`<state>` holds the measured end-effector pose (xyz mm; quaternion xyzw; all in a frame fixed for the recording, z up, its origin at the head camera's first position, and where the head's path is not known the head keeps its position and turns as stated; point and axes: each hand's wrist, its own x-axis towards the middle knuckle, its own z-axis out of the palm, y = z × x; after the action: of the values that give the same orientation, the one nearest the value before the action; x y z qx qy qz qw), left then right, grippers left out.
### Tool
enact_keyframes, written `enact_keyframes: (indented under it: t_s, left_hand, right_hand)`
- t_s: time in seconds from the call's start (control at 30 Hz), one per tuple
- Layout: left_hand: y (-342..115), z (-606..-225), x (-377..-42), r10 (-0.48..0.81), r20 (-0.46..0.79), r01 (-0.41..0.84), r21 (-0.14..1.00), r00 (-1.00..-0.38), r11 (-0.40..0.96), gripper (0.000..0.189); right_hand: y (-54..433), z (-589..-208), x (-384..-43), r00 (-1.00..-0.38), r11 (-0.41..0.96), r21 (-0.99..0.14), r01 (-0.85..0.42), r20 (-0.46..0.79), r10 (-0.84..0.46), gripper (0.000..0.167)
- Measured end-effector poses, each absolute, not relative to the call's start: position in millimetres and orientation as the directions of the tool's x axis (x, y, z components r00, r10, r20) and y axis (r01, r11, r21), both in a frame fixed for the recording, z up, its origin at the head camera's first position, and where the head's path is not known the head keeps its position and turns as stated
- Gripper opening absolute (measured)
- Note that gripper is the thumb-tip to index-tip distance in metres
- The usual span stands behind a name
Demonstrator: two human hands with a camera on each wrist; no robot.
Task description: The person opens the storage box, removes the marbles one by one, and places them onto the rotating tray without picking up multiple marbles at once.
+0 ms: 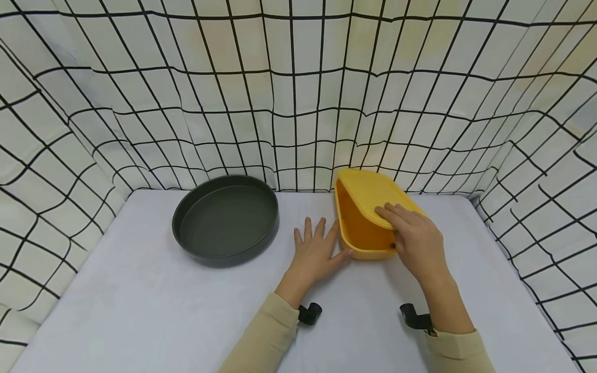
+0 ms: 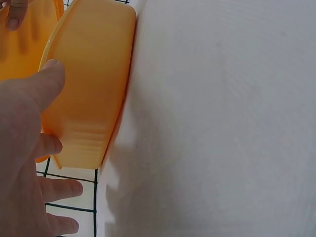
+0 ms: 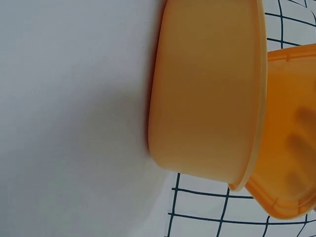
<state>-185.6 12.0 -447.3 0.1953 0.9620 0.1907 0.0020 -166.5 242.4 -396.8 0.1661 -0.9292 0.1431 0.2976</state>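
Observation:
A yellow plastic box stands on the table, its orange inside partly showing. Its yellow lid is tilted over it, raised at the left and front. My right hand pinches the lid near its front edge, fingers on top; finger shadows show through the lid in the right wrist view. Beside the box's left front corner is my left hand, fingers spread, with the thumb against the box wall close to the rim.
A round dark grey pan lies on the white table, left of the left hand. Black grid netting over white sheeting encloses the back and both sides. Each wrist carries a small black camera mount.

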Motion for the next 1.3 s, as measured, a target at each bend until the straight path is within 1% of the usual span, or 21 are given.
enact_keyframes:
  t_s: [0.3,0.57,0.67,0.87,1.03,1.17,1.3]
  left_hand:
    - [12.5,-447.9,-184.1,0.369,0.065,0.37,0.318,-0.927,0.873,0.086]
    - [14.1,-448.6,-183.9,0.368,0.071,0.37,0.333,-0.927,0.867,0.085]
    - [14.7,-450.0,-184.4,0.369,0.073,0.371,0.332,-0.927,0.867,0.085]
    - [14.8,-451.1,-185.8,0.372,0.071,0.373,0.339,-0.925,0.864,0.085]
    - [14.1,-451.5,-187.0,0.371,0.052,0.365,0.346,-0.927,0.864,0.084]
    - [13.9,-451.8,-186.9,0.372,0.042,0.364,0.34,-0.927,0.867,0.084]
    - [13.5,-450.0,-185.8,0.373,0.046,0.365,0.347,-0.927,0.864,0.084]
  right_hand:
    - [246.9,-397.4,-167.7,-0.723,0.884,-0.216,-0.414,0.669,-0.175,0.038]
    - [248.2,-393.8,-169.4,-0.701,0.882,-0.24,-0.405,0.701,-0.131,0.037]
    - [249.2,-393.7,-169.3,-0.693,0.878,-0.271,-0.396,0.715,-0.092,0.037]
    - [251.9,-391.2,-166.8,-0.701,0.854,-0.369,-0.367,0.713,0.007,0.034]
    - [258.8,-386.5,-164.5,-0.685,0.806,-0.453,-0.38,0.723,0.084,0.028]
    - [264.5,-383.5,-162.0,-0.676,0.71,-0.597,-0.374,0.699,0.232,0.024]
    - [268.3,-379.9,-160.8,-0.694,0.576,-0.742,-0.343,0.614,0.377,0.028]
